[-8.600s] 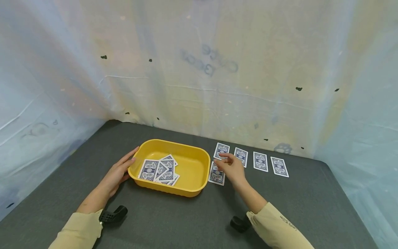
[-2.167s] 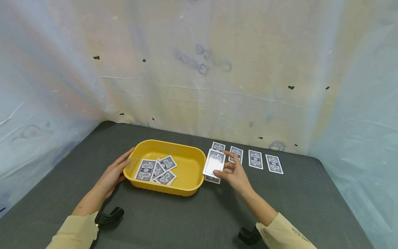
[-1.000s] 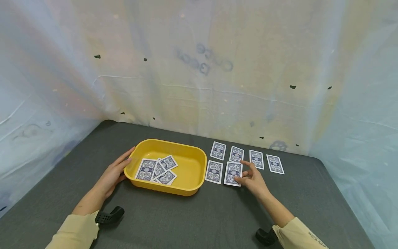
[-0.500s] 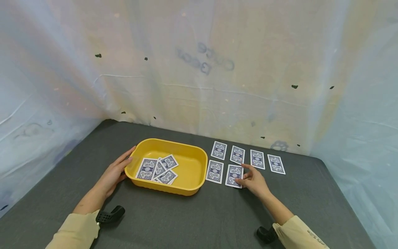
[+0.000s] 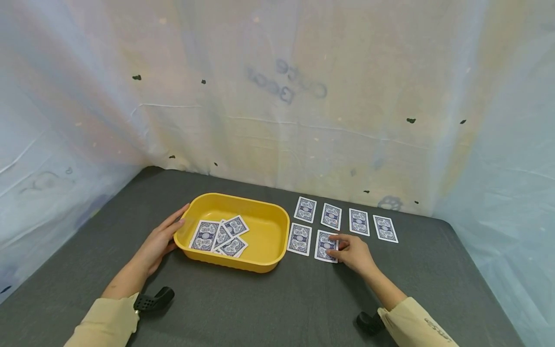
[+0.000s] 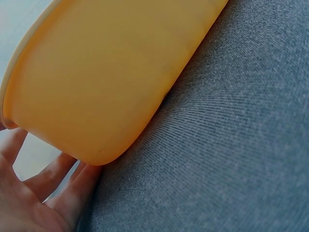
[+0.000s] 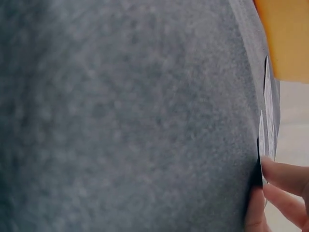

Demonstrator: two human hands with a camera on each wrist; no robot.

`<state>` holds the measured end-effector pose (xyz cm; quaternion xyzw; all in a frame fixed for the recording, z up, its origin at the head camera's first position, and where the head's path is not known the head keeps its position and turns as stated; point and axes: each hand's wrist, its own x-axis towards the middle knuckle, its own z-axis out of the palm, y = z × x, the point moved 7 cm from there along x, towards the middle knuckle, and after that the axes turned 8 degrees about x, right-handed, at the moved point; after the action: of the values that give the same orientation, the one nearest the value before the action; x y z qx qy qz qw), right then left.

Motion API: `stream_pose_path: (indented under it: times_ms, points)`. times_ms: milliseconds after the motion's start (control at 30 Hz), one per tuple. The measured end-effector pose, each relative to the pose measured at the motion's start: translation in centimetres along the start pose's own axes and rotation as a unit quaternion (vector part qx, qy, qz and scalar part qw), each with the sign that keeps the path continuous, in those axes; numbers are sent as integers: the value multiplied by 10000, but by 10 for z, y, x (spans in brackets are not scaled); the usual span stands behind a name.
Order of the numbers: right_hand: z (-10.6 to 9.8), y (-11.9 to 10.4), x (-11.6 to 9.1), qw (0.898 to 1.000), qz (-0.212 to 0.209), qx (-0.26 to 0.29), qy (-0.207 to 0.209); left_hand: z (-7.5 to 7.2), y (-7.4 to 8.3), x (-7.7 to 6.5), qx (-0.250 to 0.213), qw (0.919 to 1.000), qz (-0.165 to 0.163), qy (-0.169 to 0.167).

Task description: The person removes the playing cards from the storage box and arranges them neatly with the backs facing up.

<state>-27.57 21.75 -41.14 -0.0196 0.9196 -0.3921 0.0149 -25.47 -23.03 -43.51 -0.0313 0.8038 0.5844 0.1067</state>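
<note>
Probably to steady it, the left hand rests spread fingers against a yellow tray of loose cards. Well apart, the right hand touches a face-down card on the worktop, perhaps to straighten it; whether it pinches, I cannot tell.

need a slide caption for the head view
Left hand on a yellow tray of cards, right hand touching another card in front of a row of four.
</note>
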Motion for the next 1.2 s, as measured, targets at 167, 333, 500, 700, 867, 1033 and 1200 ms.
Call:
stream_pose_path:
  times_ms: [167,333,500,700,867,1033,1200]
  points:
    - [0,-2,-1,9998,-76,-187,32,1,-1,0,-17,10000,-12,24]
    - [0,-2,0,9995,-113,-271,78,1,0,-1,-24,10000,58,50]
    - [1,-3,3,9998,-76,-15,176,0,0,-2,-16,10000,70,66]
    - [2,-16,8,9970,10,695,343,-1,-1,-2,8,10000,20,97]
    - [9,-36,12,9889,-43,1466,255,-1,-1,-2,25,9999,47,99]
    - [20,-58,14,9793,-193,2012,67,-1,0,-2,26,9999,92,74]
    - [31,-78,17,9713,-262,2364,4,-1,1,-2,23,9999,146,60]
